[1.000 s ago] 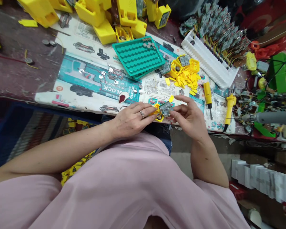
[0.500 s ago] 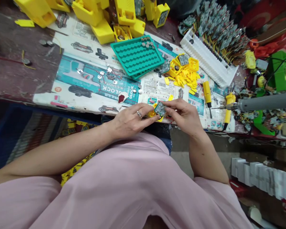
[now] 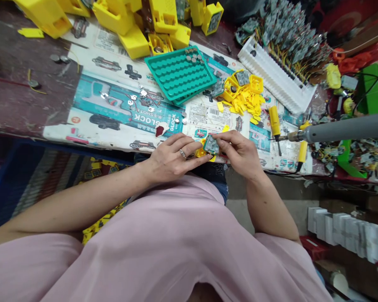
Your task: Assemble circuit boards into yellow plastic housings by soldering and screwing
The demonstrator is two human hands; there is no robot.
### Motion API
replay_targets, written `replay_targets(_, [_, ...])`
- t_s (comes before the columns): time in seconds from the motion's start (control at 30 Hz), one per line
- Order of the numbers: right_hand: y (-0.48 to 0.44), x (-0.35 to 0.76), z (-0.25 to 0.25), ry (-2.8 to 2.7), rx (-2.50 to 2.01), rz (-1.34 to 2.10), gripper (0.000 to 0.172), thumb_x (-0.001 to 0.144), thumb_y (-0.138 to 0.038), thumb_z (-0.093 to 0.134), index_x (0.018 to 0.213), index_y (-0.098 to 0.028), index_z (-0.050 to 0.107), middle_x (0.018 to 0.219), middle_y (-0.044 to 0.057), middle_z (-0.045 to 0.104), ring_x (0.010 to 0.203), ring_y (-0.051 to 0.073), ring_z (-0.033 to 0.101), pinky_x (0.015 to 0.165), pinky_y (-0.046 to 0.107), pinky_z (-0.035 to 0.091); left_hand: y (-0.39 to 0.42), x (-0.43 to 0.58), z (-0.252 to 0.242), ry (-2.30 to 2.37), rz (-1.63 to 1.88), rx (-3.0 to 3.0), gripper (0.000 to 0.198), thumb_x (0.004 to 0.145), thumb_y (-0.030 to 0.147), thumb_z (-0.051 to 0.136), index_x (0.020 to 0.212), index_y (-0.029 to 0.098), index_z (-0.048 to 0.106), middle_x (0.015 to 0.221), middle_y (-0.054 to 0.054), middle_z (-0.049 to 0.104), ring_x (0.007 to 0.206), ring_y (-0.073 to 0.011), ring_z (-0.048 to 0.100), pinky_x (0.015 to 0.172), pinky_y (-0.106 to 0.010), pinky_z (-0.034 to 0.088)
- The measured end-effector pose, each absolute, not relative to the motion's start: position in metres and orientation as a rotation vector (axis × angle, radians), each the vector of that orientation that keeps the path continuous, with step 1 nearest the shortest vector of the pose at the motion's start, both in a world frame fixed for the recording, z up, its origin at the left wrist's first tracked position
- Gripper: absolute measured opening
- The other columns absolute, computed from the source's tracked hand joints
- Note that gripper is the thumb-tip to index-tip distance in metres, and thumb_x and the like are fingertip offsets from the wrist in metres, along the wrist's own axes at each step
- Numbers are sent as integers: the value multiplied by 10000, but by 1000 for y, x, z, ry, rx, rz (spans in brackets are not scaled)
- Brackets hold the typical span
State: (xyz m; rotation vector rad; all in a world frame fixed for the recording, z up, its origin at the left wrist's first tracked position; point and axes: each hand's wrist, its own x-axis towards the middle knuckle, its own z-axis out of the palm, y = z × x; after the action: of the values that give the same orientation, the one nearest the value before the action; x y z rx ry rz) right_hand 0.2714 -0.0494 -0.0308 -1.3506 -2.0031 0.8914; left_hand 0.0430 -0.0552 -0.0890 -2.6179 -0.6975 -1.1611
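Along the far edge of the table, from its left corner, large yellow cases (image 3: 50,19) lie heaped, and small metal discs (image 3: 55,58) rest nearer on the dark surface. The teal tray (image 3: 178,73) sits past the middle, with more discs in its far right corner.

At the near edge, the left hand (image 3: 176,157) holds the small yellow housing (image 3: 200,153) between its fingers, one finger stretched along the near side. Just right of these fingers is the circuit board (image 3: 211,144), tilted over the housing — the right hand (image 3: 237,153) pinches its right side between thumb and forefinger. Board and housing are together, yet yellow shows beside the board, so this piece looks partway done; whether the board is seated I cannot tell.

Beyond the right hand, toward the far edge, lie a heap of yellow pieces (image 3: 247,102) and a case with a fitted grey panel (image 3: 242,78), apparently further along. Farther right come a yellow screwdriver (image 3: 274,121) and, near the far right corner, a white rack (image 3: 271,75) crowded with wired boards (image 3: 290,33) — judging by their number, much is left. A grey rod-shaped tool (image 3: 343,130) reaches in over the right edge.
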Motion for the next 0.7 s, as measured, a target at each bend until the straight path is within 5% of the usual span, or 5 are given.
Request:
replay_targets(0.17, [-50, 269, -30, -1944, -1398, 947, 283, 963, -431, 549, 1025, -231, 739, 953, 42, 729, 867, 159, 685, 791, 307, 559, -54, 42, -92, -661, -1198, -2603, 320, 898, 195, 656, 1205, 285, 640, 1025, -16, 688, 963, -147, 637, 907, -335, 549])
replay_targets(0.7, [-57, 263, -39, -1795, -1404, 993, 215, 953, -356, 573, 1037, -231, 726, 990, 34, 755, 898, 155, 696, 814, 308, 563, -56, 45, -85, -719, -1252, -2684, 192, 871, 148, 611, 1047, 182, 680, 958, -50, 678, 901, -177, 658, 837, -345, 609])
